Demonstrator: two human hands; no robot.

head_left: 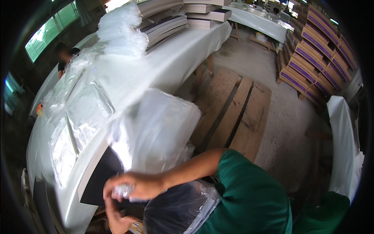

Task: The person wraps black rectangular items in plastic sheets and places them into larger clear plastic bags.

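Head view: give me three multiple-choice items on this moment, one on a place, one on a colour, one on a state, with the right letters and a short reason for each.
1. Where do the wooden planks lie?
A. on the floor right of the long white table
B. on top of the table
C. leaning upright against the cartons

2. What colour are the stripes on the stacked cartons?
A. red
B. purple
C. yellow

3. What is the right hand doing?
A. resting flat and open on the table
B. hanging free of everything
C. gripping the clear plastic bag

Answers:
1 A, the planks lie flat on the concrete beside the table.
2 B, each brown carton carries a purple band.
3 C, its fingers pinch bunched clear plastic at the bag's lower end.
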